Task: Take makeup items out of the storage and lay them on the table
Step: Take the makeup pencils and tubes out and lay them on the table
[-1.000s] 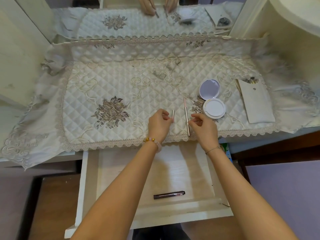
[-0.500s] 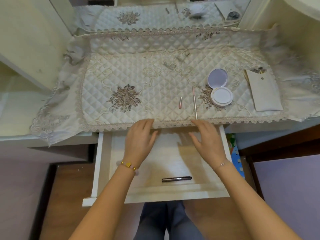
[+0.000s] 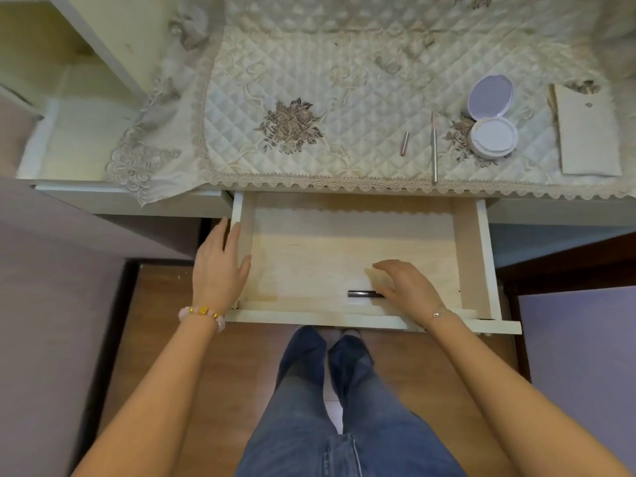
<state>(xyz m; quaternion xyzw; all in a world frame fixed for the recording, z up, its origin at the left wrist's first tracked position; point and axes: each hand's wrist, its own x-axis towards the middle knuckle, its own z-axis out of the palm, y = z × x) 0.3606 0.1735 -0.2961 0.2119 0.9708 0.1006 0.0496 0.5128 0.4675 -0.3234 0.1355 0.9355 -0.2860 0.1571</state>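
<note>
Light, stiff, slick pen (image 3: 365, 294) in drawer (image 3: 469, 256): pinch mid-barrel. Right hand (image 3: 407, 290) open over it; left hand (image 3: 216, 266) open, empty.

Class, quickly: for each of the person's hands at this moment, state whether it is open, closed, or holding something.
Left hand: open, flat against the drawer's left side, holding nothing.
Right hand: open, fingers spread over the dark pen-like tube in the drawer, not yet gripping it.
</note>
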